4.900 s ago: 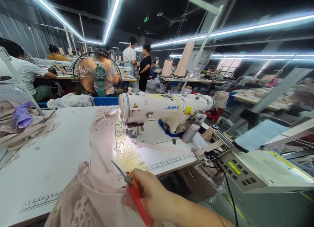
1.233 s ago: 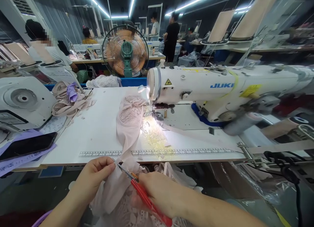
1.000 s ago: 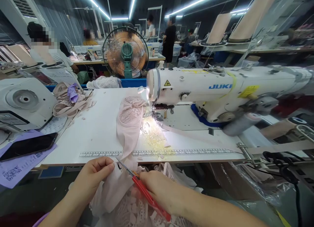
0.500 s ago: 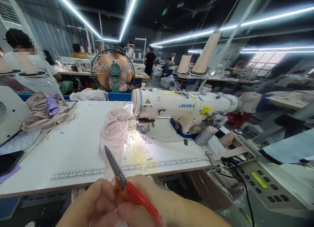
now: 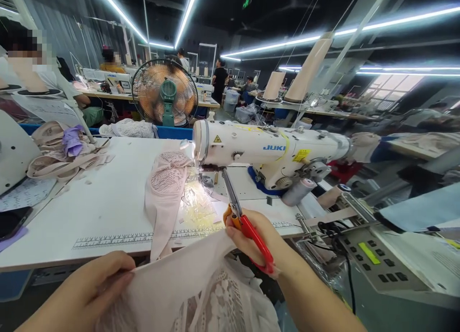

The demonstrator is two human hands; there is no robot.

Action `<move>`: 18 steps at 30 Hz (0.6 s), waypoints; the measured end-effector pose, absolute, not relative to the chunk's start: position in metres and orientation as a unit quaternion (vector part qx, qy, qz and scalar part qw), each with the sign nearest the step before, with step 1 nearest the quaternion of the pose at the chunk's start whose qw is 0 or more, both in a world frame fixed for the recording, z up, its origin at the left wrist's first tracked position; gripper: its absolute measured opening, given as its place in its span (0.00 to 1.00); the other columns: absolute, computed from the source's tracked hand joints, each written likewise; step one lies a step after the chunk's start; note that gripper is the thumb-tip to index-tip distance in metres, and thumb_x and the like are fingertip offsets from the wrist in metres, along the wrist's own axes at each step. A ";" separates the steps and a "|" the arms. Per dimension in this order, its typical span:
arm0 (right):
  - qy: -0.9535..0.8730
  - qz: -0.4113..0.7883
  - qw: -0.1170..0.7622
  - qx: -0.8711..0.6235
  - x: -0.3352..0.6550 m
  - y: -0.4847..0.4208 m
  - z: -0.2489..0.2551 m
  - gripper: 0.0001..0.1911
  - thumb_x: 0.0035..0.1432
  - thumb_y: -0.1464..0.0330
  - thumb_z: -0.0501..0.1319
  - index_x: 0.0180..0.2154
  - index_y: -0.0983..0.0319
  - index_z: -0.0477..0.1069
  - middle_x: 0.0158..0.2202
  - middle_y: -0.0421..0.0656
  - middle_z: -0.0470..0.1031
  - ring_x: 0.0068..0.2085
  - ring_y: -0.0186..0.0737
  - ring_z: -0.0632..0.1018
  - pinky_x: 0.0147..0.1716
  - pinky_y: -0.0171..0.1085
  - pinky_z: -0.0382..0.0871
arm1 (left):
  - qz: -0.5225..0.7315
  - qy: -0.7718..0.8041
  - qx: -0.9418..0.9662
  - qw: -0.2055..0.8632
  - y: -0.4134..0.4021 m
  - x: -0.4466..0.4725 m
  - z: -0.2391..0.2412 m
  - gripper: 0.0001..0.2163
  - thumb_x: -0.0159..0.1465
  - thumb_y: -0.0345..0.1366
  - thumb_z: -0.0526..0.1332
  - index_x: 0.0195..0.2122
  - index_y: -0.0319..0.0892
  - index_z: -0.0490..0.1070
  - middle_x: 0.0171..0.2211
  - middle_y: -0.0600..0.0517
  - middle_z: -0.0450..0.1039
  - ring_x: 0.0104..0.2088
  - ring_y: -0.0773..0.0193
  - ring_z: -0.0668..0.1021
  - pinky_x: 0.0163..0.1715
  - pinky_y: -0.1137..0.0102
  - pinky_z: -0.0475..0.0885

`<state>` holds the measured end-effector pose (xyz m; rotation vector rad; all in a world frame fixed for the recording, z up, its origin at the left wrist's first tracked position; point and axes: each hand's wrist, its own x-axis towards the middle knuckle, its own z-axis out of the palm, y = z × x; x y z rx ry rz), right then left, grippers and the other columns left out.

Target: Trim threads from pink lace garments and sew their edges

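Observation:
My right hand (image 5: 258,241) is closed round red-handled thread snips (image 5: 244,219), blades pointing up toward the sewing machine, and its fingers also pinch the right edge of a pale pink lace garment (image 5: 194,289). My left hand (image 5: 97,289) grips the garment's left edge, so the cloth is stretched between both hands below the table's front edge. A strip of the same pink fabric (image 5: 163,193) runs up over the table (image 5: 100,212) to the needle of the white JUKI sewing machine (image 5: 266,152).
A pile of pink pieces and a purple scrap (image 5: 66,147) lies at the table's back left. A phone (image 5: 10,222) rests at the left edge. A control panel (image 5: 366,255) sits right. A fan (image 5: 164,92) stands behind; other people work at far tables.
My hands moved apart from a close pinch, spreading the pink fabric wide. The snips swung right with my right hand, blades now pointing up at the machine. The view tilted up.

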<state>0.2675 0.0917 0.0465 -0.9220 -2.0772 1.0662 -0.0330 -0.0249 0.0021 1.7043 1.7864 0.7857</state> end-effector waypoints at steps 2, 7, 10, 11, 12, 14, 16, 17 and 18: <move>-0.794 0.374 0.302 -0.372 0.270 0.093 0.041 0.08 0.54 0.69 0.55 0.25 0.59 0.56 0.21 0.35 0.59 0.24 0.32 0.61 0.23 0.32 0.56 | 0.292 0.657 0.632 0.289 -0.023 -0.031 0.011 0.11 0.58 0.50 0.59 0.28 0.51 0.75 0.25 0.55 0.75 0.26 0.62 0.75 0.25 0.77 0.66; -0.804 0.320 0.275 -0.419 0.276 0.096 0.033 0.11 0.56 0.65 0.54 0.24 0.58 0.55 0.21 0.35 0.57 0.23 0.32 0.60 0.22 0.32 0.54 | 0.316 0.648 0.623 0.303 -0.020 -0.018 0.030 0.11 0.58 0.47 0.59 0.25 0.49 0.75 0.22 0.55 0.73 0.24 0.63 0.73 0.24 0.76 0.64; -0.811 0.261 0.253 -0.458 0.280 0.100 0.032 0.14 0.57 0.62 0.55 0.23 0.58 0.54 0.20 0.35 0.58 0.22 0.33 0.60 0.22 0.33 0.54 | 0.307 0.642 0.628 0.315 -0.019 -0.013 0.036 0.11 0.58 0.46 0.59 0.23 0.49 0.73 0.21 0.54 0.71 0.23 0.63 0.72 0.24 0.75 0.62; -0.812 0.233 0.257 -0.469 0.279 0.101 0.033 0.16 0.57 0.61 0.56 0.23 0.58 0.53 0.19 0.35 0.57 0.22 0.34 0.60 0.22 0.33 0.54 | 0.301 0.640 0.631 0.318 -0.018 -0.011 0.038 0.12 0.59 0.46 0.58 0.23 0.49 0.73 0.21 0.54 0.71 0.23 0.63 0.71 0.24 0.74 0.62; -0.814 0.210 0.269 -0.470 0.277 0.101 0.034 0.17 0.56 0.59 0.57 0.23 0.57 0.52 0.19 0.35 0.57 0.22 0.34 0.60 0.22 0.33 0.55 | 0.293 0.637 0.637 0.320 -0.016 -0.009 0.040 0.12 0.59 0.46 0.58 0.23 0.48 0.73 0.22 0.54 0.71 0.23 0.62 0.71 0.23 0.74 0.62; -0.822 0.214 0.304 -0.430 0.267 0.096 0.037 0.16 0.56 0.59 0.58 0.24 0.58 0.54 0.21 0.37 0.61 0.24 0.35 0.64 0.24 0.34 0.58 | 0.268 0.621 0.662 0.323 -0.012 -0.004 0.046 0.11 0.60 0.44 0.57 0.25 0.48 0.74 0.24 0.53 0.73 0.25 0.61 0.72 0.24 0.73 0.62; -0.842 0.291 0.312 -0.330 0.252 0.087 0.038 0.11 0.56 0.62 0.59 0.27 0.59 0.59 0.27 0.40 0.68 0.28 0.37 0.69 0.28 0.34 0.63 | 0.230 0.582 0.714 0.314 -0.006 0.005 0.053 0.11 0.61 0.41 0.57 0.26 0.48 0.75 0.25 0.53 0.74 0.26 0.61 0.73 0.25 0.73 0.63; -0.849 0.341 0.296 -0.273 0.243 0.081 0.037 0.08 0.55 0.63 0.60 0.30 0.59 0.62 0.31 0.41 0.70 0.31 0.37 0.71 0.31 0.34 0.65 | 0.214 0.560 0.740 0.305 -0.003 0.009 0.056 0.11 0.62 0.40 0.57 0.26 0.48 0.76 0.24 0.53 0.74 0.26 0.61 0.74 0.25 0.73 0.63; -0.852 0.386 0.273 -0.226 0.234 0.076 0.036 0.07 0.55 0.65 0.60 0.31 0.59 0.63 0.33 0.42 0.71 0.33 0.37 0.72 0.33 0.33 0.66 | 0.202 0.541 0.761 0.297 -0.001 0.013 0.059 0.11 0.62 0.39 0.56 0.27 0.47 0.76 0.24 0.53 0.74 0.26 0.61 0.74 0.25 0.73 0.63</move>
